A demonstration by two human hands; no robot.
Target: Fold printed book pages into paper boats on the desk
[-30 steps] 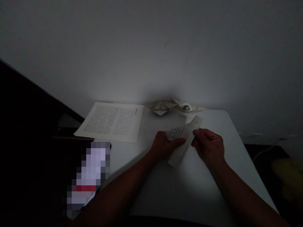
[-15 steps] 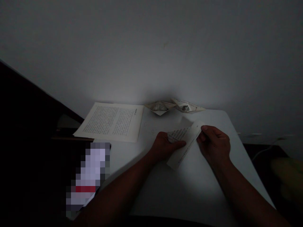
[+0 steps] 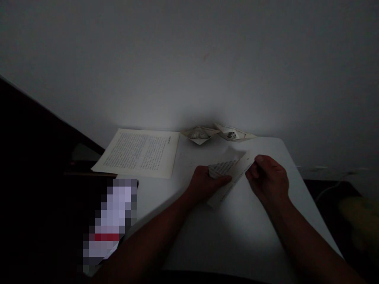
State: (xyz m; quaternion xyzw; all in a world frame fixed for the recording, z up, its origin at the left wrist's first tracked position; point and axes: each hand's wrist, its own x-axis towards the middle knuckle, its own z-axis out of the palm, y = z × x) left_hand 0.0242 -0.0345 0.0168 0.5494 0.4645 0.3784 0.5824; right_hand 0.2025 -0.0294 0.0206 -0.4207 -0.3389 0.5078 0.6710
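A partly folded sheet of printed paper is held above the white table, its long flap slanting from upper right to lower left. My left hand is closed on its left side, the thumb lying across the front and the other fingers mostly hidden. At the flap's upper right edge, my right hand pinches the paper between thumb and curled fingers. Behind the hands, two folded paper boats, a left one and a right one, sit end to end against the wall.
Printed sheets lie stacked at the table's back left, overhanging its edge. A lit phone, blurred by pixels, rests at the left edge. The white table meets a grey wall. A pale cable runs at right.
My right hand has shifted slightly right along the flap's upper edge. The flap's angle has changed a little, while my left hand keeps nearly the same place.
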